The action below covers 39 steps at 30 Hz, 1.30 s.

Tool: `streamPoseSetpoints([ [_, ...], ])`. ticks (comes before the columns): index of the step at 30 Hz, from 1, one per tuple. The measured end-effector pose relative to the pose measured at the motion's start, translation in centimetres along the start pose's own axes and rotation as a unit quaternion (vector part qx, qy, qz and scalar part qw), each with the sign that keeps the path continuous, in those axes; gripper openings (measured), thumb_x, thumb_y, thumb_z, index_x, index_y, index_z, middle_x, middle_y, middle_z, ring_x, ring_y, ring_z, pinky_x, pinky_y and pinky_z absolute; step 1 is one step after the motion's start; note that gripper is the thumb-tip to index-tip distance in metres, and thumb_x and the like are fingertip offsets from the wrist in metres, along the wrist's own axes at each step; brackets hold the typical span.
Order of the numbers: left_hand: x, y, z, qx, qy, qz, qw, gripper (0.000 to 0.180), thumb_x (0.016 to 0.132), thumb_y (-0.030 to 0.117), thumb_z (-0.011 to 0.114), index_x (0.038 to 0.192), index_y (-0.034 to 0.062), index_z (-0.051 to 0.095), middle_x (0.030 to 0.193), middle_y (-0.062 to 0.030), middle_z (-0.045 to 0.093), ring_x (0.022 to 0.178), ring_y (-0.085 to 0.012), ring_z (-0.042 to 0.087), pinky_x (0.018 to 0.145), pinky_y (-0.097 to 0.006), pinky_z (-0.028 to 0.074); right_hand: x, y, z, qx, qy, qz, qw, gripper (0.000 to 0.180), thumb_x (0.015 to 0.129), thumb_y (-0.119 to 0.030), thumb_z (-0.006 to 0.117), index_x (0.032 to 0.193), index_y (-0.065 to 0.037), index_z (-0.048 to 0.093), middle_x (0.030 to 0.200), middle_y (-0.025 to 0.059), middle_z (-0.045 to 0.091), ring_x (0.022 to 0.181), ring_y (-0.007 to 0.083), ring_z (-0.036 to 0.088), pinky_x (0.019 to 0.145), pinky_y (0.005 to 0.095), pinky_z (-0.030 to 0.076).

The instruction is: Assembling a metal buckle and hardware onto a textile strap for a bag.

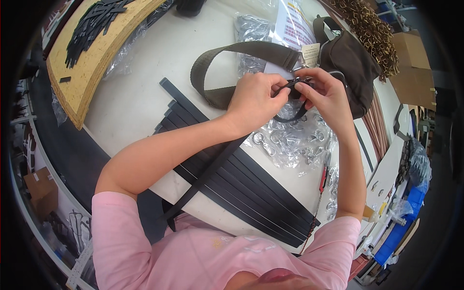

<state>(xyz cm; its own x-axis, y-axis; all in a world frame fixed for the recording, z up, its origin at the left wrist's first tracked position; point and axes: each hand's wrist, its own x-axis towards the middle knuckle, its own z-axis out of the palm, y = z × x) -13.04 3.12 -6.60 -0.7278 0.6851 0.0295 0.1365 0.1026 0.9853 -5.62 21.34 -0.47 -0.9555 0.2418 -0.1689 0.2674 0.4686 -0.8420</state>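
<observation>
My left hand [258,95] pinches a narrow black strap [212,169] between thumb and fingertips. Across from it, my right hand [329,94] grips the same strap, near a small dark fitting that the fingers partly hide. A loop of the strap hangs below the hands, and its long tail runs down to my lap. Just behind them sits a dark brown bag [355,63] with a zip and a paper tag [311,54]. The bag's wide olive webbing strap [198,72] curves round to the left of my left hand.
Several flat black straps [241,193] lie fanned on the white table [145,96]. Clear plastic bags of metal swivel hooks [290,145] lie under my hands. Black strips [92,34] rest on a wooden board [72,89]. Brass-coloured hardware [372,29] is heaped beside a cardboard box [411,70].
</observation>
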Motion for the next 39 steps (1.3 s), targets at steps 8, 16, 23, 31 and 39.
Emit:
streamPoseSetpoints([
  [8, -0.1, -0.4, 0.3, -0.026, 0.039, 0.014, 0.999, 0.017, 0.089, 0.016, 0.071, 0.095, 0.0008, 0.076, 0.074, -0.0149, 0.073, 0.06, -0.0267, 0.069, 0.061, -0.037, 0.053, -2.1, 0.7, -0.7, 0.184, 0.036, 0.044, 0.981, 0.026, 0.107, -0.021, 0.06, 0.11, 0.004, 0.069, 0.094, 0.0112, 0.073, 0.083, 0.0151, 0.073, 0.07, 0.0281, 0.062],
  [16, 0.0, 0.2, -0.3, -0.012, -0.006, -0.002, 1.0, 0.018, 0.096, 0.008, 0.068, 0.106, -0.0061, 0.073, 0.076, -0.0089, 0.075, 0.068, -0.009, 0.07, 0.062, -0.024, 0.054, -1.1, 1.1, -0.5, 0.199, -0.017, 0.046, 0.979, 0.02, 0.094, -0.007, 0.075, 0.11, 0.002, 0.067, 0.089, 0.0067, 0.073, 0.081, 0.0118, 0.071, 0.073, 0.0254, 0.061],
  [23, 0.1, -0.5, 0.2, -0.04, 0.031, 0.016, 0.999, 0.015, 0.09, 0.014, 0.07, 0.097, 0.0014, 0.077, 0.074, -0.0145, 0.073, 0.06, -0.0249, 0.069, 0.06, -0.037, 0.052, -0.8, 0.6, 0.2, 0.064, 0.01, 0.002, 0.998, 0.023, 0.094, -0.004, 0.076, 0.111, 0.002, 0.062, 0.09, 0.0061, 0.072, 0.078, 0.0074, 0.069, 0.07, 0.0221, 0.056],
  [31, 0.1, -0.6, 0.3, -0.045, 0.034, 0.022, 0.998, 0.015, 0.09, 0.012, 0.07, 0.097, 0.0011, 0.076, 0.074, -0.0152, 0.072, 0.061, -0.0258, 0.068, 0.06, -0.037, 0.051, -0.7, 1.7, -0.2, 0.188, -0.004, 0.029, 0.982, 0.012, 0.098, -0.003, 0.071, 0.103, 0.002, 0.061, 0.091, 0.009, 0.074, 0.085, 0.0148, 0.075, 0.077, 0.0261, 0.062],
  [39, 0.1, -0.7, 0.2, -0.047, 0.032, 0.025, 0.998, 0.014, 0.09, 0.013, 0.07, 0.096, 0.0014, 0.076, 0.072, -0.0142, 0.071, 0.058, -0.0248, 0.066, 0.058, -0.036, 0.049, -0.4, 1.5, -0.4, 0.129, -0.001, 0.024, 0.991, 0.013, 0.095, -0.003, 0.074, 0.105, 0.003, 0.069, 0.091, 0.0077, 0.076, 0.083, 0.0116, 0.073, 0.075, 0.0247, 0.061],
])
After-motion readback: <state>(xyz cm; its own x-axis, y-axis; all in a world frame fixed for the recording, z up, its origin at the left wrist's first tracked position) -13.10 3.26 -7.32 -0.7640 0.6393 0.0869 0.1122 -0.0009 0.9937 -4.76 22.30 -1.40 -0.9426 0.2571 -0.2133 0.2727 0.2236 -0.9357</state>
